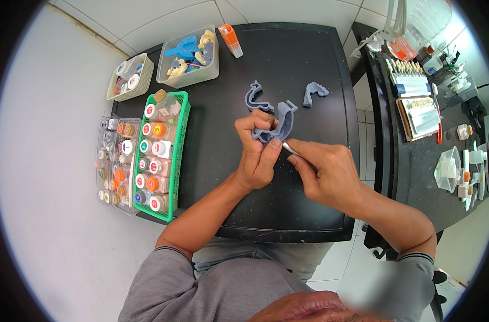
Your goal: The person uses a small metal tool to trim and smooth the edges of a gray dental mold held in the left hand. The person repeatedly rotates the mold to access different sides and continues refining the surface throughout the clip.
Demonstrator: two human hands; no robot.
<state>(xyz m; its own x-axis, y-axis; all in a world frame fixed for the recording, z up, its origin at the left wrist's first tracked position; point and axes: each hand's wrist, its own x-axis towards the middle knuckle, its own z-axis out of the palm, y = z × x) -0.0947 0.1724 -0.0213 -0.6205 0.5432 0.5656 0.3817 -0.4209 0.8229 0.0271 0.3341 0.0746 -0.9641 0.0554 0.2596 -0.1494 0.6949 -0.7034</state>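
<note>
My left hand (256, 155) is closed around a grey-blue, horseshoe-shaped dental model (285, 124), held up above the black table with its hollow side showing. My right hand (330, 174) pinches a small, slim, whitish tool (290, 148). Its end meets the model's lower rim beside my left thumb, and its tip is hidden there. Just beyond my left hand, a second grey-blue arch (253, 99) lies on the table. Farther right rests a smaller curved grey-blue dental model (313, 93) with tooth shapes along it.
On the left stand a green basket (172, 189) of capped bottles and a clear case (106, 177) of small jars. Behind are a plastic tub (188, 80) of dental casts and an orange-and-white box (231, 41). A side desk (411, 182) on the right carries tooth shade guides (420, 115).
</note>
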